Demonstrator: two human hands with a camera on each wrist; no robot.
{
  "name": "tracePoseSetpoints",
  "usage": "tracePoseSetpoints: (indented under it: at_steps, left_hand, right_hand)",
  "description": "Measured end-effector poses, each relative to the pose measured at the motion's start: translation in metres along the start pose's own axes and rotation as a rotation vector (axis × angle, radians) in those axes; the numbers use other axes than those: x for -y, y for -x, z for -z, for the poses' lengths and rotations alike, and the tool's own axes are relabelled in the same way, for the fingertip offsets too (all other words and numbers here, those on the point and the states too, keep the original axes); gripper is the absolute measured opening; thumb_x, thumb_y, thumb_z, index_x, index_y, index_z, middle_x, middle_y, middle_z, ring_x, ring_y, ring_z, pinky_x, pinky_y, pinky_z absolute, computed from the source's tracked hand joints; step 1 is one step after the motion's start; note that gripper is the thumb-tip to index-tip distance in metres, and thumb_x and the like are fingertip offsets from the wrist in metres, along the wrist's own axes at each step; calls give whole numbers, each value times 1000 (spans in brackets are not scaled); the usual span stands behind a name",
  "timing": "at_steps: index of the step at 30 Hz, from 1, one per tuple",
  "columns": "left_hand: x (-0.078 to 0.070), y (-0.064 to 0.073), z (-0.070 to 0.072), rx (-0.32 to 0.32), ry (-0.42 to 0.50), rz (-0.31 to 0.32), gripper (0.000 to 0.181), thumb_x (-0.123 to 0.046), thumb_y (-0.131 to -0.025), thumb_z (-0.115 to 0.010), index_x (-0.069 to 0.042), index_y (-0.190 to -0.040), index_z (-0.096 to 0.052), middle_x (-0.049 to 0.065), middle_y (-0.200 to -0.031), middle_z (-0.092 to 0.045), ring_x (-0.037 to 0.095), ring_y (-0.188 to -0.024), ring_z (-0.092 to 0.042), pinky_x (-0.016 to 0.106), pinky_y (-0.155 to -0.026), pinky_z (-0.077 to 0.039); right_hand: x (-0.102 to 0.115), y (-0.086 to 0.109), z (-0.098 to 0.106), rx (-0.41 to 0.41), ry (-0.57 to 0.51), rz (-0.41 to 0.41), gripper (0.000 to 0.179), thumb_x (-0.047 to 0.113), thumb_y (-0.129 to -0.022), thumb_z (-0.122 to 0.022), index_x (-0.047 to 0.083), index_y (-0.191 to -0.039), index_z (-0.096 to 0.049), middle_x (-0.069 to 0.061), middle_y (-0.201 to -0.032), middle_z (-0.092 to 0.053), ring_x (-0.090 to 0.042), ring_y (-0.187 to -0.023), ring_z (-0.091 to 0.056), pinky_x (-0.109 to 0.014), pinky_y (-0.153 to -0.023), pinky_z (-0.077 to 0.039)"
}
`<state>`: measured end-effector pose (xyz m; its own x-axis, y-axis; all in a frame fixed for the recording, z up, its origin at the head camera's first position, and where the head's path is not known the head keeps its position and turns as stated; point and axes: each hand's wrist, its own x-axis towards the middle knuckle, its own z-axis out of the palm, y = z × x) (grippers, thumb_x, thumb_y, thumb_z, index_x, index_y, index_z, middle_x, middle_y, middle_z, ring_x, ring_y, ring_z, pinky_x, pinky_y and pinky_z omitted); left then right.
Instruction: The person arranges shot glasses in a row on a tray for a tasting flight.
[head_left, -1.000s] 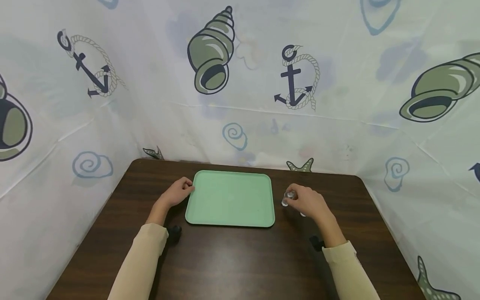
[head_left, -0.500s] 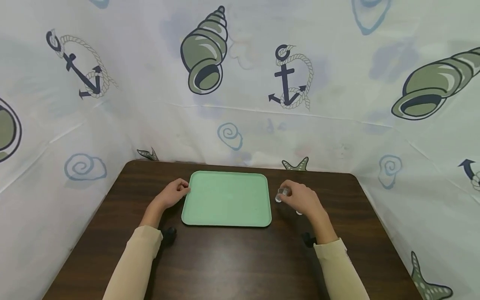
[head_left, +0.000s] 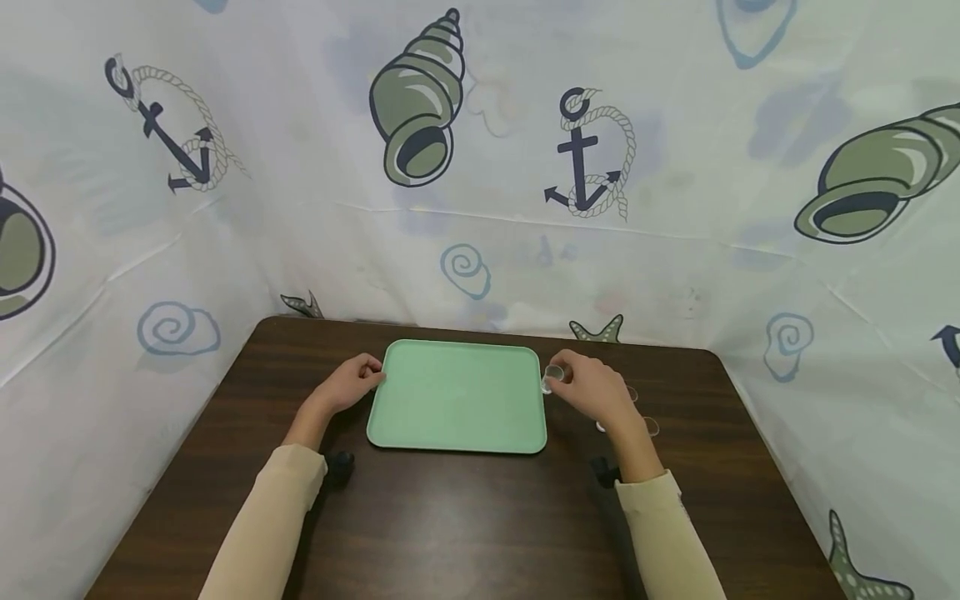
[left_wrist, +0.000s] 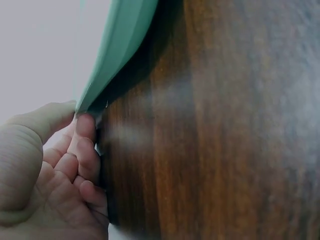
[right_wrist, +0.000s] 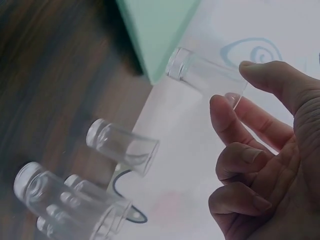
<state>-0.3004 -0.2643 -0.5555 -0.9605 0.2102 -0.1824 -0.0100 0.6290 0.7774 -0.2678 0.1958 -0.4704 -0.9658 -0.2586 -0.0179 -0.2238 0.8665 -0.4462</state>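
Observation:
In the head view a light green tray (head_left: pixel 457 396) lies on the table. My left hand (head_left: pixel 350 383) is at its left edge. The left wrist view has the thumb (left_wrist: pixel 55 117) and forefinger pinching the tray's rim (left_wrist: pixel 107 65). Just beyond the right edge, my right hand (head_left: pixel 596 387) holds a small clear shot glass (head_left: pixel 553 374). Seen from the right wrist, thumb (right_wrist: pixel 272 75) and fingers grip the glass (right_wrist: pixel 202 75) near its mouth, its thick base towards the tray's corner.
Several more clear shot glasses stand on the dark wood table (head_left: pixel 450 517) to the right, such as one glass (right_wrist: pixel 120 145) in the right wrist view. My right forearm partly hides them in the head view. A patterned cloth (head_left: pixel 510 275) hangs behind the table.
My right hand has carried the shot glass left, up to the tray's right edge. Rims of other glasses now show beside the right wrist. The left hand has stayed at the tray.

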Motion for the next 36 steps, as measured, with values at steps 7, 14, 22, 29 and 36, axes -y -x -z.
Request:
tracePoseSetpoints:
  at_steps: [7, 14, 22, 29, 36]
  left_hand:
    - [1, 1, -1, -2, -10, -11, 39, -25, -115, -53, 5, -140, -54, 16, -107, -61, 25, -90, -55, 39, -81, -45]
    - [11, 7, -4, -1, -6, 10, 38, -26, -115, -54, 4, -138, -54, 15, -106, -60, 24, -90, -55, 39, -81, -46]
    - [16, 3, -4, -22, -20, -7, 40, -27, -115, -54, 4, -140, -55, 14, -106, -61, 23, -89, -55, 38, -80, -45]
    - [10, -2, -2, -18, -24, -20, 38, -26, -114, -54, 4, -138, -56, 12, -102, -61, 24, -86, -55, 38, -78, -46]
    - [0, -2, -1, -13, -26, -10, 38, -25, -114, -56, 5, -137, -58, 16, -107, -64, 26, -94, -59, 39, -83, -48]
  right_hand:
    - [14, -7, -2, -20, 15, 23, 40, 41, -104, -70, 20, -139, -68, 0, -103, -74, -14, -69, -62, -35, -58, -47]
    - [34, -16, -5, -12, 13, 68, 40, 42, -105, -69, 22, -139, -68, 1, -105, -76, -12, -74, -65, -35, -62, -49]
    - [68, -28, -3, -18, 61, 115, 40, 45, -105, -68, 24, -140, -69, 3, -106, -74, -13, -79, -65, -39, -69, -53]
    - [93, -35, -8, -4, 63, 153, 39, 44, -105, -69, 25, -139, -69, 5, -105, -74, -11, -77, -64, -36, -66, -52]
    - [110, -39, -18, -8, 104, 201, 38, 46, -105, -68, 29, -138, -68, 10, -99, -71, -8, -69, -61, -31, -60, -48]
